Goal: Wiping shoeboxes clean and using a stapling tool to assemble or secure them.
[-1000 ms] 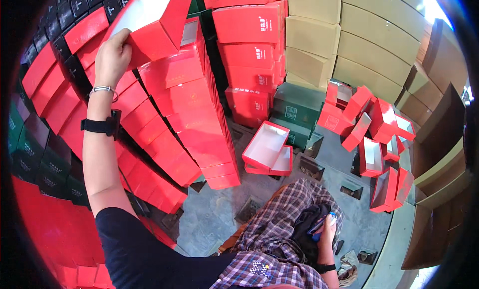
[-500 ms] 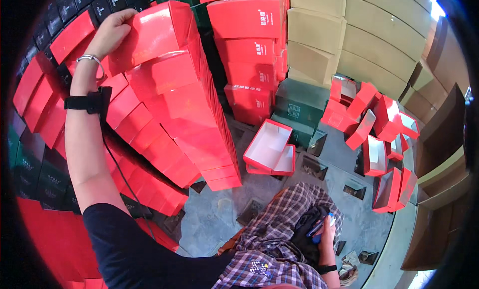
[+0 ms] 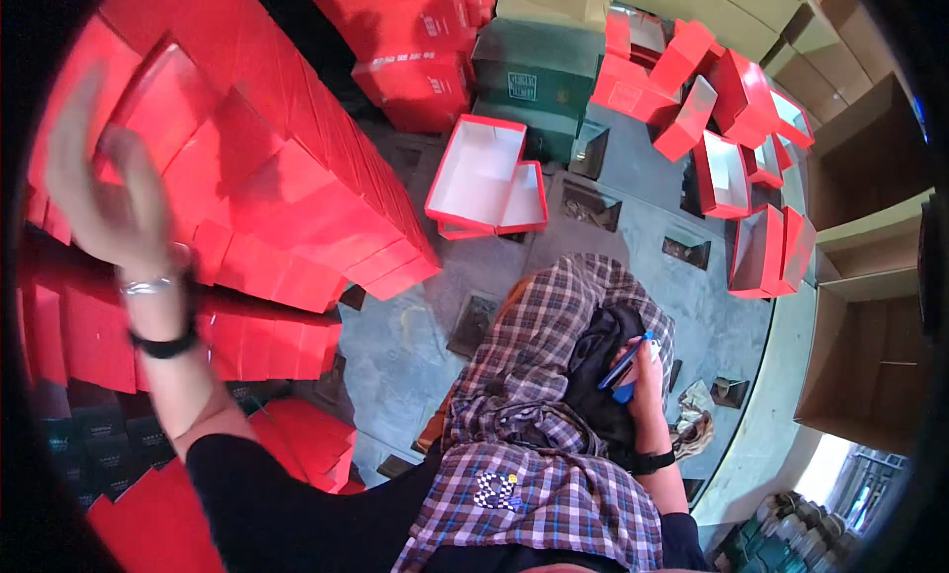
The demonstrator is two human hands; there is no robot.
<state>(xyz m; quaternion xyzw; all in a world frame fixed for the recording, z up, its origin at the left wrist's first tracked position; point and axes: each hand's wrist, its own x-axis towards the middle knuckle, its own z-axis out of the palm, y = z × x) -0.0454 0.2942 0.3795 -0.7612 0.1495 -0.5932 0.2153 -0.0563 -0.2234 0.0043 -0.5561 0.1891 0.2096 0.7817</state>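
My left hand (image 3: 111,182) is raised in front of the stacked red boxes (image 3: 282,168). Blurred by motion, it holds nothing, and its thumb stands apart from its fingers. A bracelet and a black band circle that wrist. Over my lap, on a plaid apron (image 3: 534,346), my right hand (image 3: 647,387) is closed round a slim blue pen-like object (image 3: 623,370); its exact kind cannot be made out. Dark cloth (image 3: 596,375) lies beside this hand. Ahead of my knees sits an uncovered red box with a white inside (image 3: 477,170).
Several red boxes and lids (image 3: 727,177) lie loose at the right. Dark green boxes (image 3: 539,71) stand ahead, with brown cartons (image 3: 855,360) along the right side. The grey floor (image 3: 395,326) has square holes. A crumpled rag (image 3: 695,420) lies by my right wrist.
My left hand has come off the top of the red box stack and moved down and left, its fingers opening. The view has shifted downward. My right hand keeps its hold.
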